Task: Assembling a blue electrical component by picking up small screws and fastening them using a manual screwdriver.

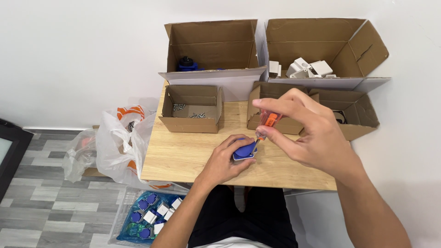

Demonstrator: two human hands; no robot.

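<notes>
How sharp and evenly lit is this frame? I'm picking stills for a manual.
Head view: soft, even light, no glare; faint shadow under the left hand on the blue part. The right hand, nearest the camera, looks enlarged and slightly soft around the orange-handled screwdriver. The cardboard boxes stay crisp.

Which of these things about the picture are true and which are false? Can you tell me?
1. The left hand holds a blue part on the wooden table. True.
2. The right hand holds a hammer. False: it holds an orange-handled screwdriver.
3. The small box on the left holds screws. True.
4. The white plastic bag lies on the table. False: it sits on the floor beside it.
5. White parts fill the back right box. False: only a few lie in it.
</notes>
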